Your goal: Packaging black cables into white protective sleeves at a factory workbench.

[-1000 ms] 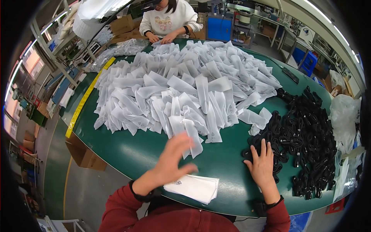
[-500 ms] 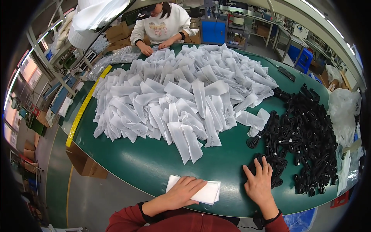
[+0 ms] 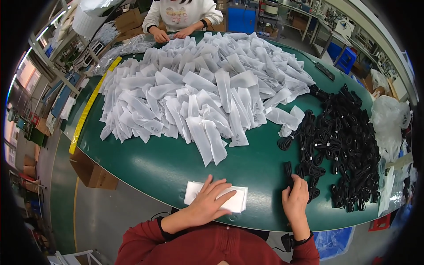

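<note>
My left hand (image 3: pixel 206 202) lies across a small stack of flat white pouches (image 3: pixel 239 199) near the table's front edge, its fingers spread. To the right, my right hand (image 3: pixel 295 199) has its fingers curled around the lower end of a coiled black cable (image 3: pixel 288 171). Part of that coil is hidden behind the fingers. Just beyond it spreads a pile of similar coiled black cables (image 3: pixel 349 141). A large heap of white translucent pouches (image 3: pixel 198 88), many looking filled, covers the middle and back of the green table (image 3: pixel 260 170).
Across the table a person in a white top (image 3: pixel 179 22) handles something small. A yellow strip (image 3: pixel 95 104) runs along the left edge. A dark, flat device (image 3: pixel 324 70) lies at the back right. Clear plastic bags (image 3: pixel 388 119) sit at the right edge, a cardboard box (image 3: pixel 92 170) below left.
My right hand's fingers have gone from spread over the cable to closed around it. My left fingers have spread on the stack. The whole view has shifted, with the scene higher in it.
</note>
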The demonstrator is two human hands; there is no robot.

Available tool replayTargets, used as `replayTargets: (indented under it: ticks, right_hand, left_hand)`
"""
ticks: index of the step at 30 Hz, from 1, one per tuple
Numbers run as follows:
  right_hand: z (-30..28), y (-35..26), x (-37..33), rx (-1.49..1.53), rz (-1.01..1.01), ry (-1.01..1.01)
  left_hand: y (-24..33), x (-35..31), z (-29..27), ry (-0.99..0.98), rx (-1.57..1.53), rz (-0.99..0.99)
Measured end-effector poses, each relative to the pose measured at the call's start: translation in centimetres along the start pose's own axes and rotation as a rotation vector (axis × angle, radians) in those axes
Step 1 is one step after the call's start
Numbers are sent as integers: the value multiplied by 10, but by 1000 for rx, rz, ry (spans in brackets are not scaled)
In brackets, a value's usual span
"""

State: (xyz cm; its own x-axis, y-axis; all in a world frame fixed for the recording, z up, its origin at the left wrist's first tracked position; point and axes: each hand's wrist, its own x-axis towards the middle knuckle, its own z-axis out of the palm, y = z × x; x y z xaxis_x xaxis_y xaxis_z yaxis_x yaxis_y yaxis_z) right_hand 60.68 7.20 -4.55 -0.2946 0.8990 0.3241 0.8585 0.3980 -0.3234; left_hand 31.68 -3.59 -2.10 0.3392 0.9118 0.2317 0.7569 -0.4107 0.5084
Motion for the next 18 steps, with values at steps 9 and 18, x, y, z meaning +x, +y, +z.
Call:
replayTargets:
  ticks: [9,18]
  right_hand:
    - [-8,-25,-23,654,345,-98]
    - [-11,-47,-29,515,49,12]
  left_hand:
    - [1,2,37,41,-187,127]
    - [8,13,28,98,-183,20]
